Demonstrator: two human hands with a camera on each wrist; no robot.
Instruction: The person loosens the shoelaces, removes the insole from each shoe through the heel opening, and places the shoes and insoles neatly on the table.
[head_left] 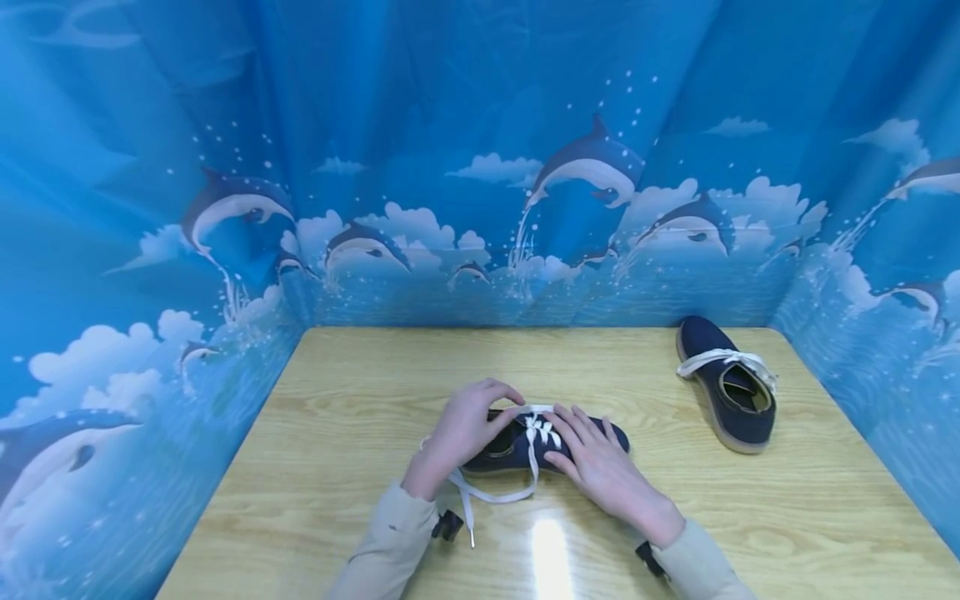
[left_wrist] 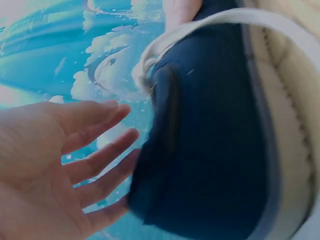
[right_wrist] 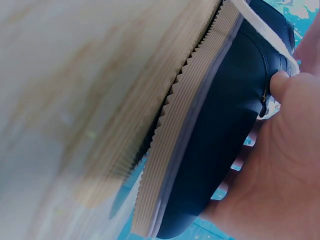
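Observation:
A navy lace-up shoe with a pale ribbed sole lies crosswise, toe to the right, in the head view. Over its tongue and the rear of its opening is my left hand, thumb and forefinger close to the white lace. The left wrist view shows the loosely bent left fingers beside the shoe's collar. My right hand rests across the front of the shoe, fingers spread over the upper. Its thumb touches the side near the eyelets. One lace end hangs over the near side in a long loop.
The matching navy shoe, its white lace laid across it, stands at the back right of the wooden table. A blue dolphin-print curtain surrounds the table at the back and sides.

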